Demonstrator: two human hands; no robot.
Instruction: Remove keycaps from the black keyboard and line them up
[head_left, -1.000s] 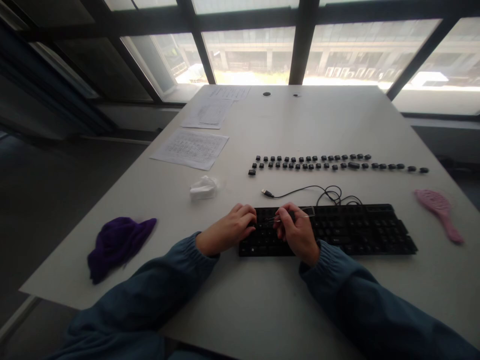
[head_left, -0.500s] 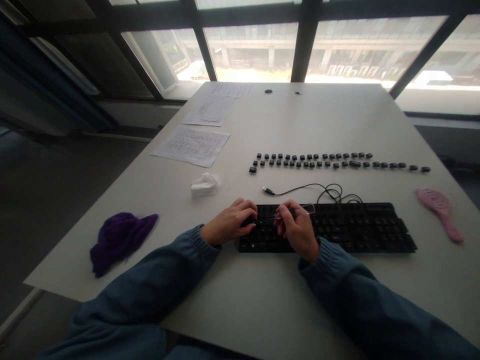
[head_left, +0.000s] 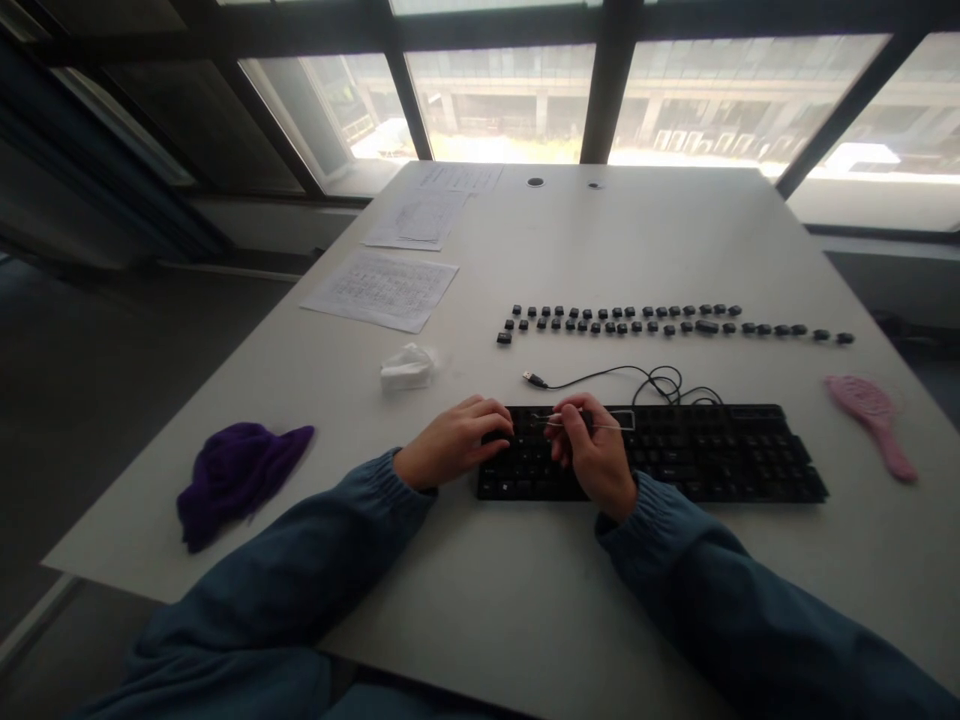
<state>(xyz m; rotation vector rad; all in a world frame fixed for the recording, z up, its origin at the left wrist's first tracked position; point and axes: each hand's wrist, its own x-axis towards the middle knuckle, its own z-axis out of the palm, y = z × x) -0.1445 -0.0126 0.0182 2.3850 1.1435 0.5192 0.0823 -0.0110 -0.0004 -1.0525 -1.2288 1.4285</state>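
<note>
Your right hand (head_left: 596,455) is at the centre of the frame, over the left half of the black keyboard (head_left: 720,455). Its fingers are pinched closed on a thin tool (head_left: 609,421), which lies level across the top key row and points toward the left. Your left hand (head_left: 457,440) rests on the keyboard's left end, fingers curled down onto the keys; whether it grips anything cannot be told.

The keyboard lies across the centre of the white table (head_left: 525,580). Just above it runs its loose USB cable (head_left: 600,377). Further up, loose keycaps (head_left: 660,322) lie in two rows. A pink hairbrush (head_left: 870,410) lies at the right edge, a purple cloth (head_left: 232,475) at lower left, a crumpled tissue (head_left: 407,366) left of centre, and printed sheets (head_left: 381,290) at upper left.
</note>
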